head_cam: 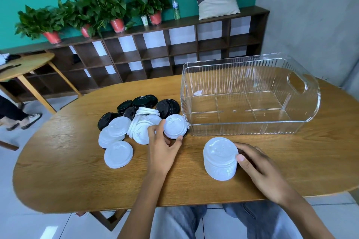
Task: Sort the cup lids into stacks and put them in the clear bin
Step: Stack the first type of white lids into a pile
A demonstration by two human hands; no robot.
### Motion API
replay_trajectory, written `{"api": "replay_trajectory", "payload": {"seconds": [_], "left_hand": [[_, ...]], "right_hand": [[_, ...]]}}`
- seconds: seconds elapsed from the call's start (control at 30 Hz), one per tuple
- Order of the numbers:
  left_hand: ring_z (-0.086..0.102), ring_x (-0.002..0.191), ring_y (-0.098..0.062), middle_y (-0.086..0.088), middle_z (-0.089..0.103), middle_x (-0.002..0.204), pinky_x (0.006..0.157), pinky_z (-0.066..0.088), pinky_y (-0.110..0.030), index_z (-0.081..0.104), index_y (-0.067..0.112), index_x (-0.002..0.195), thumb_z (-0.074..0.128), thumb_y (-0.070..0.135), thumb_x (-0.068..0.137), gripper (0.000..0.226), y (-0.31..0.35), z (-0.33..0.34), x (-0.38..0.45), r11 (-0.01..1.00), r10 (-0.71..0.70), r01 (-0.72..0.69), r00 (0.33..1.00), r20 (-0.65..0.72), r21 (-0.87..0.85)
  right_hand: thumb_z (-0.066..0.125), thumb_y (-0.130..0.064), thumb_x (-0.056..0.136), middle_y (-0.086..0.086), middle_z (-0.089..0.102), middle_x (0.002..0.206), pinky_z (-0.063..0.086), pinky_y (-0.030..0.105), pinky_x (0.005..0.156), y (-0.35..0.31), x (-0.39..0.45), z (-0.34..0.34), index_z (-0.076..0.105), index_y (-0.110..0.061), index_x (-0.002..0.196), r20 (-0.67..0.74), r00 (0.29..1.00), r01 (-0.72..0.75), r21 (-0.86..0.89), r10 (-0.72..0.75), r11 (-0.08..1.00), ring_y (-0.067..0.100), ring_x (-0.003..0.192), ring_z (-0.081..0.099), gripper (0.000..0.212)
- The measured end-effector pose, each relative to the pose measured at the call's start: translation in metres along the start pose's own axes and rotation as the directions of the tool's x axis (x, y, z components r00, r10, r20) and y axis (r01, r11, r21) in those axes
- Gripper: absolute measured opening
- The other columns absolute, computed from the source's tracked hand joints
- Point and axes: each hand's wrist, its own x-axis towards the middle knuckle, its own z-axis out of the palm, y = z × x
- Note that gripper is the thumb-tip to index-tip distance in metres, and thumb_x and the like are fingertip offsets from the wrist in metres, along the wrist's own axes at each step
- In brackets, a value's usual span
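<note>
A loose heap of white lids (118, 137) and black lids (144, 102) lies in the middle of the wooden table (77, 170). My left hand (165, 147) pinches one white lid (175, 126) at the heap's right edge, tilted up, just left of the clear bin (250, 95). A black lid shows under that white lid. My right hand (260, 167) grips a tall stack of white lids (220, 159) standing on the table in front of the bin. The bin holds nothing.
Behind the table stands a dark cubby shelf (155, 52) with potted plants, a bottle and a cushion on top. A second wooden table (25, 66) is at the far left, and a person's legs show beside it. My knees are below the near table edge.
</note>
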Motion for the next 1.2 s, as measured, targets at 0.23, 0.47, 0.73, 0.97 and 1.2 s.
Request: {"api": "replay_trajectory", "payload": {"seconds": [0.23, 0.47, 0.73, 0.97, 1.2], "left_hand": [[0.064, 0.076, -0.009, 0.005, 0.036, 0.123, 0.076, 0.054, -0.028, 0.051, 0.014, 0.146, 0.080, 0.027, 0.089, 0.065, 0.003, 0.000, 0.001, 0.999, -0.039, 0.039, 0.999, -0.016, 0.005], [0.066, 0.077, -0.005, 0.019, 0.051, 0.125, 0.073, 0.049, -0.026, 0.038, 0.019, 0.154, 0.081, 0.029, 0.087, 0.080, 0.004, 0.001, 0.004, 0.998, -0.058, 0.058, 0.998, -0.002, -0.021], [0.064, 0.082, 0.001, 0.012, 0.041, 0.131, 0.071, 0.043, -0.003, 0.047, 0.019, 0.148, 0.085, 0.027, 0.083, 0.076, 0.009, -0.007, -0.005, 0.994, -0.057, 0.048, 0.995, -0.087, -0.102], [0.056, 0.113, -0.014, 0.011, 0.047, 0.125, 0.102, 0.045, -0.040, 0.049, 0.029, 0.145, 0.057, 0.073, 0.070, 0.087, 0.016, -0.026, -0.054, 0.997, -0.027, 0.024, 0.999, 0.039, 0.067], [0.043, 0.127, -0.011, 0.013, 0.046, 0.129, 0.103, 0.026, -0.030, 0.041, 0.035, 0.149, 0.040, 0.088, 0.066, 0.099, 0.020, -0.028, -0.056, 0.937, 0.003, -0.087, 0.970, 0.241, 0.339]], "right_hand": [[0.043, -0.049, 0.098, -0.030, 0.060, 0.128, 0.039, 0.038, 0.107, 0.000, 0.000, 0.000, 0.057, -0.042, 0.131, -0.005, 1.000, -0.004, 0.004, 0.004, 1.000, 0.004, 0.125, 0.050, 0.036], [0.042, -0.054, 0.101, -0.029, 0.060, 0.128, 0.039, 0.038, 0.107, 0.001, 0.000, 0.000, 0.056, -0.045, 0.130, 0.001, 1.000, 0.003, 0.004, -0.003, 1.000, 0.005, 0.126, 0.050, 0.034], [0.040, -0.057, 0.098, -0.030, 0.060, 0.127, 0.040, 0.035, 0.104, 0.001, 0.000, 0.001, 0.056, -0.047, 0.129, -0.007, 1.000, 0.004, -0.002, -0.004, 1.000, 0.003, 0.123, 0.051, 0.036], [0.039, -0.059, 0.098, -0.031, 0.060, 0.125, 0.041, 0.033, 0.103, 0.000, -0.001, 0.000, 0.057, -0.045, 0.129, -0.012, 1.000, -0.011, -0.022, 0.010, 1.000, 0.002, 0.123, 0.051, 0.039], [0.043, -0.050, 0.097, -0.030, 0.062, 0.124, 0.042, 0.037, 0.104, -0.002, -0.001, 0.000, 0.058, -0.043, 0.129, -0.008, 1.000, -0.013, -0.004, 0.013, 1.000, 0.004, 0.123, 0.052, 0.036]]}}
